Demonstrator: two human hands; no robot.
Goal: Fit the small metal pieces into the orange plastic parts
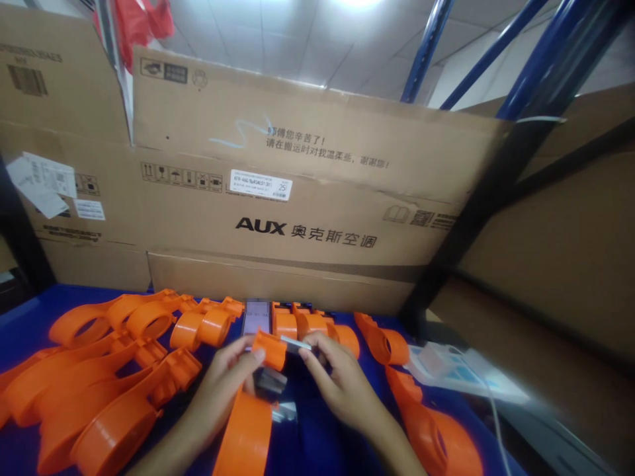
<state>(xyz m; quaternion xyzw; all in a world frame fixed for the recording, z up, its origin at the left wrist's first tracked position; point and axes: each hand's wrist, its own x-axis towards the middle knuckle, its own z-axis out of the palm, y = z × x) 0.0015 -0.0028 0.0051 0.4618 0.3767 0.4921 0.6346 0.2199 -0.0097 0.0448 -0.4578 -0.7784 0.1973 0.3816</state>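
Observation:
My left hand (pixel 224 371) grips an orange plastic part (pixel 269 351) by its small, squared head. A wide orange band (pixel 245 433) hangs below that hand and seems to belong to the same part. Between thumb and fingers, my right hand (pixel 342 378) pinches a thin grey metal strip (pixel 296 344). The strip's left end meets or nearly meets the orange head; whether it is inside cannot be made out. Under the hands lie shiny metal pieces (pixel 270 381), partly covered and blurred.
Looped orange parts (pixel 106 423) lie in groups on the blue surface (pixel 317 443), with more looped parts (pixel 436 436) at right. A phone-like device (pixel 257 317) stands behind my hands. A cardboard wall (pixel 317 198) closes the back. A white cable (pixel 496 423) runs at right, near a dark post (pixel 446 244).

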